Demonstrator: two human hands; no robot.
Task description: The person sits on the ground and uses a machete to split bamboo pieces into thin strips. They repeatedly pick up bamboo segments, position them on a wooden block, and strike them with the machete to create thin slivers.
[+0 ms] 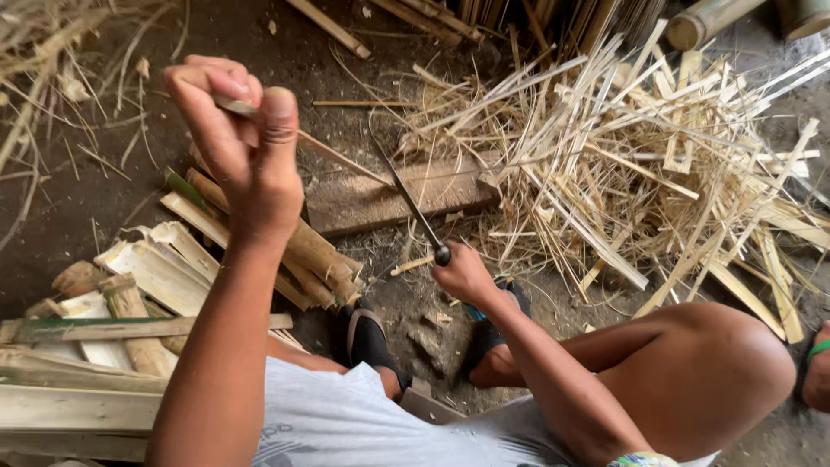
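The ground is lying bare and dark, packed earth scattered with dry fibres. A flat weathered wooden block is resting on it in the middle. To the right, a large heap of pale split bamboo slivers is spreading out just beside the block. To the left, a stack of chunky split bamboo pieces is lying near the person's black sandal.

The left hand is clenching around one end of a thin pale bamboo strip, which is slanting down toward the block. The right hand is gripping the handle of a long dark-bladed knife, whose blade is meeting the strip above the block.
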